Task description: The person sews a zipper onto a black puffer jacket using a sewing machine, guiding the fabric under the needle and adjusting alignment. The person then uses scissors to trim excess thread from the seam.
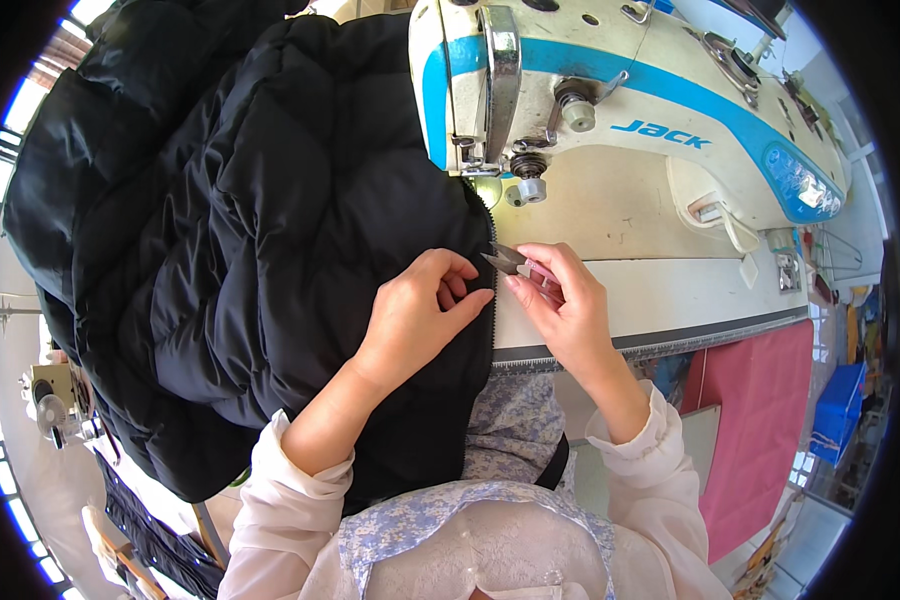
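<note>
A black puffer jacket [270,200] spreads over the left of the sewing table, its zipper [493,232] running along the right edge. My left hand [422,305] rests on the jacket beside that zipper, fingers curled in and thumb reaching toward the edge. Whatever lies between those fingertips is too small to make out. Just right of the zipper, my right hand [567,305] grips pink-handled thread snips [515,262]. The blades point left, over the jacket's edge, close to my left fingertips. Part of the handle is hidden in my palm.
A white and blue sewing machine [580,70] stands at the far side, its needle area by the jacket's zipper edge. A ruler strip [660,343] lines the table's front. Pink cloth [755,420] hangs at right, with a blue bin [838,410] beyond. Another machine [55,400] stands far left.
</note>
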The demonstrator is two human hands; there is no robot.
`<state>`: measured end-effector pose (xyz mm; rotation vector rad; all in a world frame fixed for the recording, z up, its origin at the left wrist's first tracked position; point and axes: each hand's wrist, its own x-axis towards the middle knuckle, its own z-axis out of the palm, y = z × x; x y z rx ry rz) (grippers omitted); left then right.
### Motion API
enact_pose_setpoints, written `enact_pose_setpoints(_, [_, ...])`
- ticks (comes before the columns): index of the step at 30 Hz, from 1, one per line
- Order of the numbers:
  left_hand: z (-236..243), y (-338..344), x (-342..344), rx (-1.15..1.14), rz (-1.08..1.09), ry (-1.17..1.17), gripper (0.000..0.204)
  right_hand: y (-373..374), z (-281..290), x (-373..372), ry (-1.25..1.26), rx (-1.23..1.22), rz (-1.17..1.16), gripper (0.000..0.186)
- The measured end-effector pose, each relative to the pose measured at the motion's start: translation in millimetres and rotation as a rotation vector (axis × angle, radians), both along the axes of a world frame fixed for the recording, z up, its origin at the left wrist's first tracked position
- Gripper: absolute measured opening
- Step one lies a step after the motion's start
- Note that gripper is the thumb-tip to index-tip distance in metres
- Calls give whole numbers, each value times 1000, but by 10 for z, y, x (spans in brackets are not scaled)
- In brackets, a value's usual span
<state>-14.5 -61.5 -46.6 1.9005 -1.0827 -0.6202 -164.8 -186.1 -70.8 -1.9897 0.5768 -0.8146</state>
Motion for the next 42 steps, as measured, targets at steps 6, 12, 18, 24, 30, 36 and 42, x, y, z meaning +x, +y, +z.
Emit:
enact_pose_setpoints(6, [-10,42,-32,-151,-81,23,11,-98,-36,22,99,-231,-92,28])
enact_pose_setpoints(12, [-49,125,-17,-198,-123,99,10,-106,-72,46,95,-285,-36,28])
enact_pose_setpoints(18, [-91,112,-21,-238,-148,74,13,-86,-48,135,173,-312,-52,31])
enact_pose_setpoints(24, [-74,85,-24,-219,-147,100,14,-160,-53,234,176,-464,-124,27])
enact_pose_setpoints(30, [-82,76,-24,-225,-148,99,13,-212,-15,266,267,-522,-107,28])
enact_pose_setpoints(36, [-71,74,-32,-220,-151,100,12,-268,-59,292,198,-479,-65,28])
enact_pose_setpoints(42, [-63,75,-26,-210,-150,96,11,-249,-8,311,247,-463,-71,25])
